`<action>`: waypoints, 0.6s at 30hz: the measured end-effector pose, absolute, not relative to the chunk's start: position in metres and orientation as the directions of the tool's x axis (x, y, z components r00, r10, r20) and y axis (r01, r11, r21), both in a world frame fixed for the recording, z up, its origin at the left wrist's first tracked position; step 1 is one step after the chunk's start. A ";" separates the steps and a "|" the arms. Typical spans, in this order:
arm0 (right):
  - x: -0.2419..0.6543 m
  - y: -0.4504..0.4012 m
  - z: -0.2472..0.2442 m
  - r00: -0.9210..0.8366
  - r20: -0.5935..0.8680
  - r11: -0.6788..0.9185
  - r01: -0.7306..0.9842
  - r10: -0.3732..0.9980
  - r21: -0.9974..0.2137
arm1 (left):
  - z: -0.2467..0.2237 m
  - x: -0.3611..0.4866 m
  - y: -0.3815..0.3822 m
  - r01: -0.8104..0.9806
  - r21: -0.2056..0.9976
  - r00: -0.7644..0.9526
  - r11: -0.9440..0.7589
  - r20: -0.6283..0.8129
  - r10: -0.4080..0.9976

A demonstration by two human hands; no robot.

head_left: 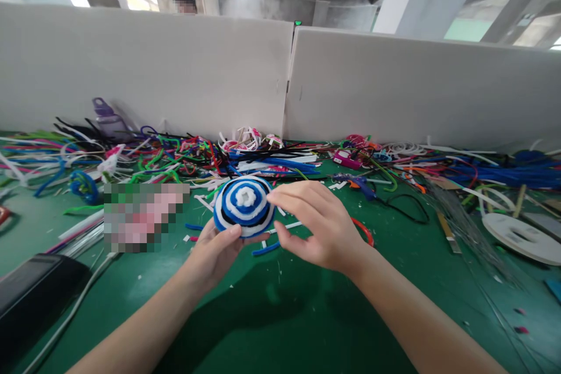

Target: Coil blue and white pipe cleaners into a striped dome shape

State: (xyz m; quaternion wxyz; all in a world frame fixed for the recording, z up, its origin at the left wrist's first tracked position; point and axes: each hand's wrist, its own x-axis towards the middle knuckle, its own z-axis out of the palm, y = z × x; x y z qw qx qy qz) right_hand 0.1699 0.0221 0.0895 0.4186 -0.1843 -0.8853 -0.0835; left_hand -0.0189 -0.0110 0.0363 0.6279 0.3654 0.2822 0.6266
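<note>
The grip is made by the left hand (215,254), by which a striped dome (250,208) of blue, white and black rings is held at its lower left, the thumb pressed on the front face and the fingers tucked beneath. No long axis is offered, since the dome is round; its white centre is turned up towards the camera. The right edge is met, or nearly so, by the right hand's (324,225) fingertips; contact cannot be told. Its thumb is parted from the fingers, with nothing seen between. Nearer room is given by the green tabletop (280,318) between the forearms. Just beyond the dome's lower edge a short blue strip (266,249) is seen. Farther off, movement is hemmed by heaped coloured stems (280,162), then by a white partition (372,87).
</note>
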 end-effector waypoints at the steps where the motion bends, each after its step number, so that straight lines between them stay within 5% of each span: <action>1: 0.170 0.021 0.091 -0.612 0.758 0.931 0.365 0.226 0.017 | 0.036 -0.019 -0.011 -0.573 0.818 0.064 -0.058 0.115 0.991; 8: 0.165 0.020 0.086 -0.650 0.730 0.934 0.355 0.211 0.046 | 0.028 -0.017 -0.014 -0.517 0.851 0.075 -0.090 0.149 0.986; 18: 0.161 0.014 0.085 -0.603 0.639 0.875 0.391 0.478 -0.286 | 0.019 -0.024 -0.019 -0.325 0.941 0.248 -0.093 0.179 0.952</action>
